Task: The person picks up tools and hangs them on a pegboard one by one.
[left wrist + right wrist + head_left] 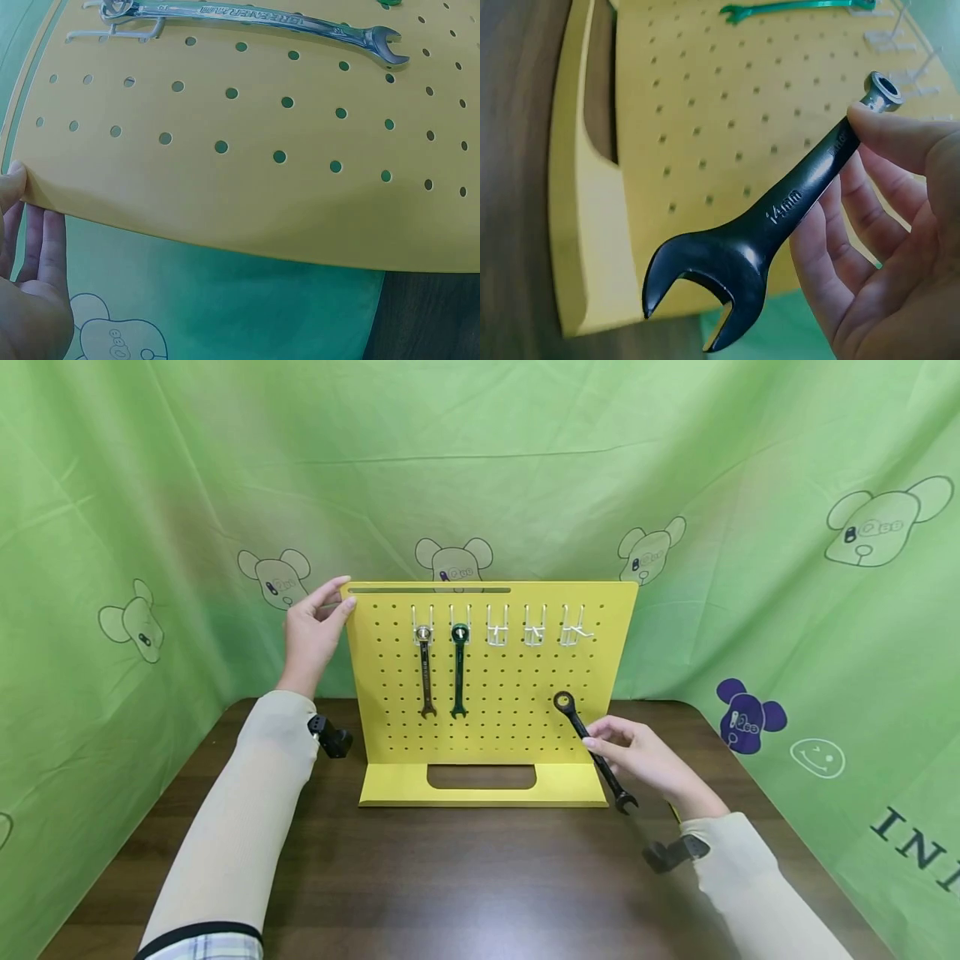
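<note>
A yellow pegboard stands upright on the table. My left hand pinches its upper left corner between thumb and fingers. In my right hand is a black combination wrench marked 14mm, held tilted in front of the board's lower right, ring end up and open end down. A silver wrench and a green wrench hang by their ring ends from the two leftmost white hooks. To their right, three white hooks carry nothing.
The board's base has a cut-out slot and rests on the dark wooden table. Green cloth with printed bear heads surrounds the table at the back and sides. A black wrist camera sits below my right wrist.
</note>
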{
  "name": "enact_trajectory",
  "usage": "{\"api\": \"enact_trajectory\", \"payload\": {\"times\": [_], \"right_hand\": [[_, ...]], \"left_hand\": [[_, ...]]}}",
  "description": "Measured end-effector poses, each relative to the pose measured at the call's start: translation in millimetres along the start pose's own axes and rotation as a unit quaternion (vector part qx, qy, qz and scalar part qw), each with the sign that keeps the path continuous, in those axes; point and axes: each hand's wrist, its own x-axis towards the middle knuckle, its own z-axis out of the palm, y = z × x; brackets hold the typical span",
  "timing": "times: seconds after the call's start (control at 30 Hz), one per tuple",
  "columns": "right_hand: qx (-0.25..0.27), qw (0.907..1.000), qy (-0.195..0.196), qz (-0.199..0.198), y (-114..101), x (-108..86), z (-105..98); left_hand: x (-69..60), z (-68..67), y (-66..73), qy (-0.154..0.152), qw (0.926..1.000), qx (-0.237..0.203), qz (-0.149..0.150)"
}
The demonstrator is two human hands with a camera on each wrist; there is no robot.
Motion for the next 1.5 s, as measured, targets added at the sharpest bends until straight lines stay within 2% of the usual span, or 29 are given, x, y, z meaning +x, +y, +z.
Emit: {"api": "enact_trajectory", "payload": {"times": [0.47,0.67,0.77,1.1,1.5], "right_hand": [[0.047,0.9973,0.013,-0.055,-53.1,34.0,35.2],[0.103,0.9919,0.019,-0.071,-73.0,44.1,48.7],[0.126,0.9895,0.023,-0.067,-78.9,49.7,54.4],[0.157,0.9856,0.018,-0.061,-88.5,61.6,63.6],[0.182,0.982,0.019,-0.047,-77.5,75.2,70.8]], "left_hand": [[-1.4,0.3,0.1,-0.001,1.0,-0.005,-0.004],[-1.3,0.3,-0.1,-0.001,1.0,0.0,-0.001],[-0.7,0.6,-0.1,-0.001,1.0,0.001,-0.001],[-0.4,0.9,-0.1,0.001,1.0,-0.006,-0.004],[0.2,0.8,-1.0,-0.002,0.9999,-0.01,-0.003]]}}
